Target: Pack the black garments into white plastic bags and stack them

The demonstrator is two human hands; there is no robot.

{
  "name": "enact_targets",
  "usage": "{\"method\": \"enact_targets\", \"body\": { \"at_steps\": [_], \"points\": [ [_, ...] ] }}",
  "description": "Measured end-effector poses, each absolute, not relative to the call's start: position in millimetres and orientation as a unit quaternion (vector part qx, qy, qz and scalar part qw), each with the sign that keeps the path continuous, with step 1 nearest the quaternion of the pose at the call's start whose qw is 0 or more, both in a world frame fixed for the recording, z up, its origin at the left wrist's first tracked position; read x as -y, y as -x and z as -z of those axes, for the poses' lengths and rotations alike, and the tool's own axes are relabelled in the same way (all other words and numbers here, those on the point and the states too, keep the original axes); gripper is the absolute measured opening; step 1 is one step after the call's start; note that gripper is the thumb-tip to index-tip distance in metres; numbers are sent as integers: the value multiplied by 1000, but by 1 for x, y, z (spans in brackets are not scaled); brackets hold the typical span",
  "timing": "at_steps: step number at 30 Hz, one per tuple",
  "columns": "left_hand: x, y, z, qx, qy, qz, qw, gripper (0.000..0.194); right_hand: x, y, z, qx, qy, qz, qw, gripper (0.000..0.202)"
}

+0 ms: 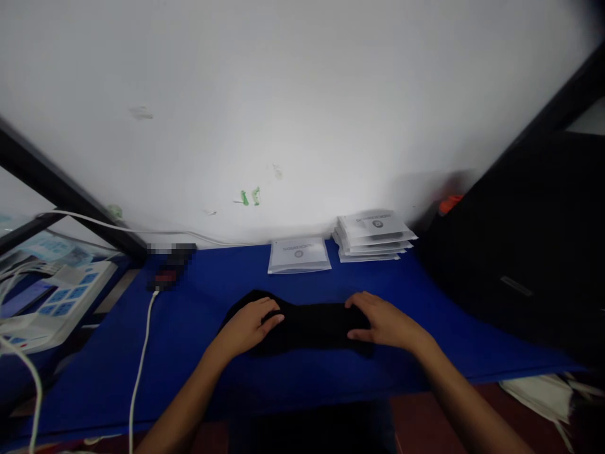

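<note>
Black cloth lies flat, folded, oblong.

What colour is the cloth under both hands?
Black, seen in the head view: the cloth lies on the blue table.

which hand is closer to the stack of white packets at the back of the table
Right. The right hand rests on the black cloth almost straight in front of the stack of white packets; the left hand lies on the cloth's far end, off to the left.
</note>
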State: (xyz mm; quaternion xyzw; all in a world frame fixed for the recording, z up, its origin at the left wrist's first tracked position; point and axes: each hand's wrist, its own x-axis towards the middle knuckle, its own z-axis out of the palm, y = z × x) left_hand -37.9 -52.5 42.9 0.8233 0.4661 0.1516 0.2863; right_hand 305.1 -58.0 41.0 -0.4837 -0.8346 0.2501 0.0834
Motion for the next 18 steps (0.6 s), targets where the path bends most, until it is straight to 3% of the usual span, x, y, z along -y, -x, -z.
{"method": "enact_targets", "body": {
  "at_steps": [3, 7, 14, 18],
  "points": [
    [49, 34, -47, -495, -799, -182, 289, 25, 64, -298, -44, 840, 485, -235, 59, 51],
    [27, 27, -44, -531, -792, -204, 224, 25, 51, -297, -40, 848, 480, -215, 67, 24],
    [7, 20, -30, -610, -761, -218, 32, 29, 21, -287, -33, 780, 582, -24, 230, 25],
    [35, 40, -14, -520, -832, -181, 62, 26, 43, -282, -14, 842, 480, -111, 219, 27]
  ]
}}
